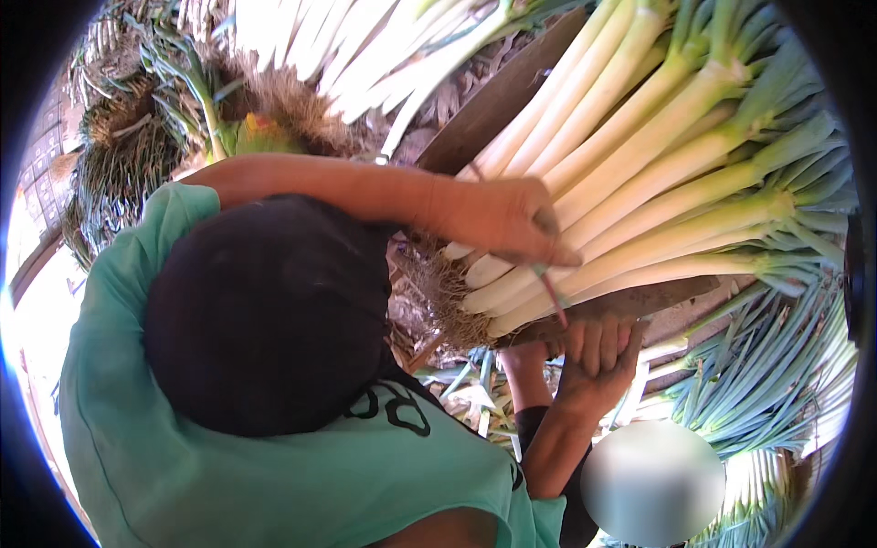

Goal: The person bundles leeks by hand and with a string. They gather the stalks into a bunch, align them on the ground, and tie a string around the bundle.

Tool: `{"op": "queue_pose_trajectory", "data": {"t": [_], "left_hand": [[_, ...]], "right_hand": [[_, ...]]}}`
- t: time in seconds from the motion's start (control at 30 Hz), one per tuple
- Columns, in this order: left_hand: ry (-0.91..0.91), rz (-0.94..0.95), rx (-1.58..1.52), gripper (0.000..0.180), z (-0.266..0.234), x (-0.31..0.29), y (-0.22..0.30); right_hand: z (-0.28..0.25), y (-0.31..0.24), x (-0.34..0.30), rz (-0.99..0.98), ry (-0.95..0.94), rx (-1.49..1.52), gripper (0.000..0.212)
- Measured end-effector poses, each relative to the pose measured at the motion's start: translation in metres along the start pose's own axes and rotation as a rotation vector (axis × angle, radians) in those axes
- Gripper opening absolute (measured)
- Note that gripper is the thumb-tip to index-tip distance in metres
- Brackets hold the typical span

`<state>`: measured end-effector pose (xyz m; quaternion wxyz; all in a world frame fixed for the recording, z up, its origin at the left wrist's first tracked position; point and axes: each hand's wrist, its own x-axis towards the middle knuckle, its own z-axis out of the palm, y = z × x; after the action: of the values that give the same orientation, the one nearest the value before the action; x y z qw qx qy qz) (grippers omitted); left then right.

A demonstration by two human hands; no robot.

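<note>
Neither my left hand nor my right hand shows in the head view. Another person in a green shirt [274,484] and a black cap [265,315] leans over a thick bundle of long green onions [639,173]. The bundle's white stalks and roots [448,301] point toward that person, its leaves to the far right. One of their hands [502,219] is closed above the stalks, slightly smeared by motion. Their other hand [598,347] is curled at the bundle's lower edge. A thin reddish tie [553,297] runs between the two hands.
A dark board [630,301] lies under the bundle. More white-stalked onions [338,46] lie at the top, with a rooty green bunch [128,173] at the upper left. Green leaves [749,374] spread at the right. A blurred patch [653,484] covers part of the lower right.
</note>
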<state>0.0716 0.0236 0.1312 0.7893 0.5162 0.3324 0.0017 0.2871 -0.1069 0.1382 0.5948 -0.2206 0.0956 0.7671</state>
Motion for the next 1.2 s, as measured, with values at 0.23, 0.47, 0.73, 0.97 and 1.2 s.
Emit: {"op": "queue_pose_trajectory", "data": {"t": [0.23,0.47,0.73,0.97,1.2], "left_hand": [[-0.057,-0.129,-0.034,0.05,-0.003,0.014,-0.009],[-0.104,-0.369,0.033,0.051,0.005,0.031,0.02],[-0.048,0.192,0.819,0.035,0.047,0.01,0.009],[0.316,0.17,2.04,0.021,0.022,0.025,-0.05],[-0.088,0.555,1.21,0.021,0.045,-0.008,-0.024]], "right_hand": [[-0.037,0.031,-0.001,-0.056,0.487,-0.441,0.034],[0.022,0.12,-0.034,-0.461,0.165,-1.701,0.019],[0.032,0.198,0.093,-0.682,-0.056,-2.09,0.011],[0.03,0.189,0.168,-0.651,-0.002,-1.801,0.016],[0.05,0.183,0.037,-0.534,-0.537,-1.925,0.017]]}}
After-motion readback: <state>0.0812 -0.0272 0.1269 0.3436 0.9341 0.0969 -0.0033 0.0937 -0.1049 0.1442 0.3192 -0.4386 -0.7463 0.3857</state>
